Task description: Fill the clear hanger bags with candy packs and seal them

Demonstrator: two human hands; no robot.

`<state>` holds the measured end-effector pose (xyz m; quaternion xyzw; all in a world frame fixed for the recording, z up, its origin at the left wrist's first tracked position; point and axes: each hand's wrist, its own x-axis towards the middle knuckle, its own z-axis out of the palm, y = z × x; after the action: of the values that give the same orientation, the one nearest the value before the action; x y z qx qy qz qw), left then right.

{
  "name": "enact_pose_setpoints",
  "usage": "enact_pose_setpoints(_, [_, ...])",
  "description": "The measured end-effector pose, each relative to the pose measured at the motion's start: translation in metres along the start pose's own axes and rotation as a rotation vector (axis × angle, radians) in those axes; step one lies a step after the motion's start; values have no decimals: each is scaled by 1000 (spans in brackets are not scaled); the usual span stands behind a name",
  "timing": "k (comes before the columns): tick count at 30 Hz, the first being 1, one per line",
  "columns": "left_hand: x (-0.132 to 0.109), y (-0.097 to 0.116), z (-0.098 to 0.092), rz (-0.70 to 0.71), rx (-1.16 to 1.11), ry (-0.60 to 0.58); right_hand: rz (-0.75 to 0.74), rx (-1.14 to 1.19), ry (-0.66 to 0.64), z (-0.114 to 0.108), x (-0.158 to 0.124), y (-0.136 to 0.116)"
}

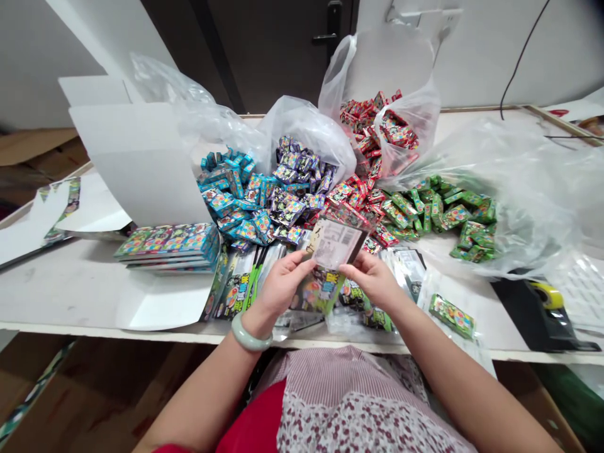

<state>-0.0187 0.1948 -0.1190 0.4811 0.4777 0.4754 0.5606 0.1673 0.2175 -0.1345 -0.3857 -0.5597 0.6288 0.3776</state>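
Note:
A printed plastic pouch with a pale label panel and barcode is held up near the table's front edge. My left hand grips its left side, thumb on top. On its right edge, my right hand pinches it between thumb and fingers. Beneath my hands lie more flat pouches in black, green and bright print. Just beyond are heaps of small candy-like boxes: blue boxes, purple boxes, red boxes and green boxes. Whatever the pouch contains, if anything, I cannot make out.
Clear plastic bags stand behind the heaps. At left, a white card carton holds stacked colourful packs. One green box lies right of my right arm, near a black tape dispenser with yellow tape.

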Motion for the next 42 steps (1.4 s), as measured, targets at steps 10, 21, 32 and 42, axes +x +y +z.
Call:
enact_pose_setpoints(10, [-26, -39, 1, -331, -257, -165, 121, 162, 173, -22, 7, 14])
enact_pose_setpoints(21, [-2, -23, 7, 10, -301, 112, 170, -31, -125, -10, -15, 22])
enact_pose_setpoints(32, [-5, -29, 5, 42, -34, -99, -124, -208, 288, -22, -37, 21])
enact_pose_setpoints(42, [-10, -22, 9, 162, 154, 34, -189, -492, 137, -27, -39, 5])
